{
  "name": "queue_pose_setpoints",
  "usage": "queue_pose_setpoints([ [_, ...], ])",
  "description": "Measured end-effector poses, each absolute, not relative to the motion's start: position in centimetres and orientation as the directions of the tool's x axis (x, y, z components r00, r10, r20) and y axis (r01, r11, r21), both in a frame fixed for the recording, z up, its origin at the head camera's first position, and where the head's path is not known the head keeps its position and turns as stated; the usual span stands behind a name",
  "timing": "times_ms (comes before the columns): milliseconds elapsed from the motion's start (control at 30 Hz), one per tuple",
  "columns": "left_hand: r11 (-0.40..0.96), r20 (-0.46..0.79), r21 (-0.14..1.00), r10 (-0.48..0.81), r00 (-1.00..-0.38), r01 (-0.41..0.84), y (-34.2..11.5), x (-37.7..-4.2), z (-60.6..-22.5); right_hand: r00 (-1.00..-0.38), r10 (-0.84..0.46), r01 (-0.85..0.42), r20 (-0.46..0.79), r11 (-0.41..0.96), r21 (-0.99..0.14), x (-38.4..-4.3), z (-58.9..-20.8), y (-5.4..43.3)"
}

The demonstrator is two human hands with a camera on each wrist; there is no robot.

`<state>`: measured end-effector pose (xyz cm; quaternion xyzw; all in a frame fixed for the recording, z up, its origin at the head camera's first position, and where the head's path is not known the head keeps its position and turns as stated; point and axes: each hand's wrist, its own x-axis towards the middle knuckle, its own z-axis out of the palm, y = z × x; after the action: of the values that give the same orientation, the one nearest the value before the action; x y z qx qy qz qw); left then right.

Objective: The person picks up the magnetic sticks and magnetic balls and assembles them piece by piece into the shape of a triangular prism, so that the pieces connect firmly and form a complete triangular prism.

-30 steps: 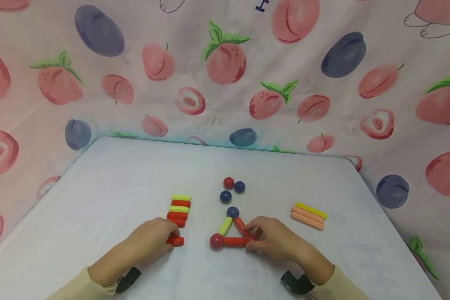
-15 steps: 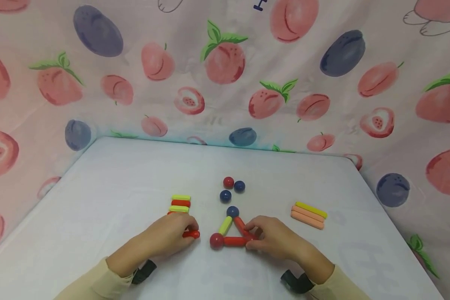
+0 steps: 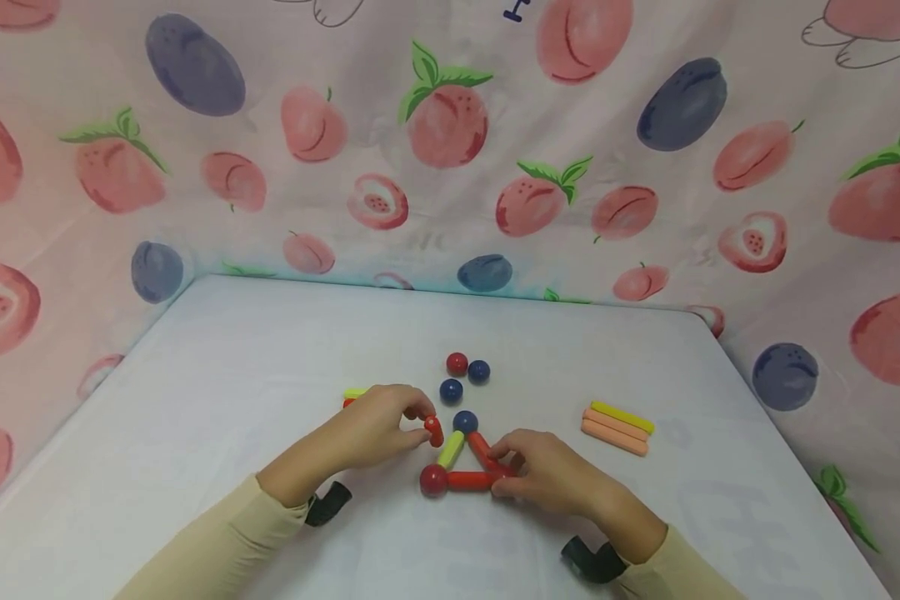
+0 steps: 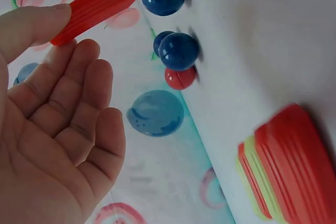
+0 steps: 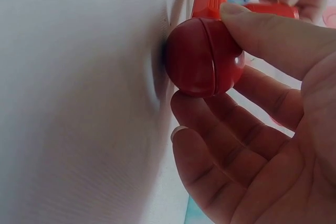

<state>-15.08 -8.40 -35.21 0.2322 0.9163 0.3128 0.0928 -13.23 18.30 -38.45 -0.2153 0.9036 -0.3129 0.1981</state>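
In the head view my left hand (image 3: pixel 375 427) is beside the top of a triangle of magnetic rods and balls. Its thumb and fingertips pinch a red magnetic rod (image 4: pixel 97 11), which sticks out freely past them in the left wrist view. The triangle has a blue ball (image 3: pixel 465 422) at its top, a red ball (image 3: pixel 433 480) at its left corner, a yellow-green rod (image 3: pixel 452 450) and two red rods as sides. My right hand (image 3: pixel 551 473) grips the right corner, where thumb and fingers hold another red ball (image 5: pixel 202 59) low over the white table.
Behind the triangle lie a loose red ball (image 3: pixel 457 364) and two blue balls (image 3: pixel 452 391). Several red and yellow-green rods (image 4: pixel 294 166) lie in a row at left, mostly hidden by my left hand in the head view. Orange and yellow rods (image 3: pixel 617 429) lie at right.
My left hand has picked up a red rod from beside the left row and carried it right and away from me to the triangle's top. My right hand has stayed at the right corner.
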Motion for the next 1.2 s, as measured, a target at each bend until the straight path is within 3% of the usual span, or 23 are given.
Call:
queue_pose_setpoints([
  [533, 0.638, 0.014, 0.676, 0.491, -0.871, 0.37, -5.2, -18.0, -35.7, -0.826, -0.525, -0.284, -0.204, 0.7, -0.655, -13.4, -38.5, 18.4],
  [1200, 0.643, -0.018, 0.691, 0.472, -0.881, 0.33, -3.6, -18.3, -36.5, -0.833, -0.516, -0.277, -0.199, 0.701, -0.657, -13.1, -38.4, 18.5],
])
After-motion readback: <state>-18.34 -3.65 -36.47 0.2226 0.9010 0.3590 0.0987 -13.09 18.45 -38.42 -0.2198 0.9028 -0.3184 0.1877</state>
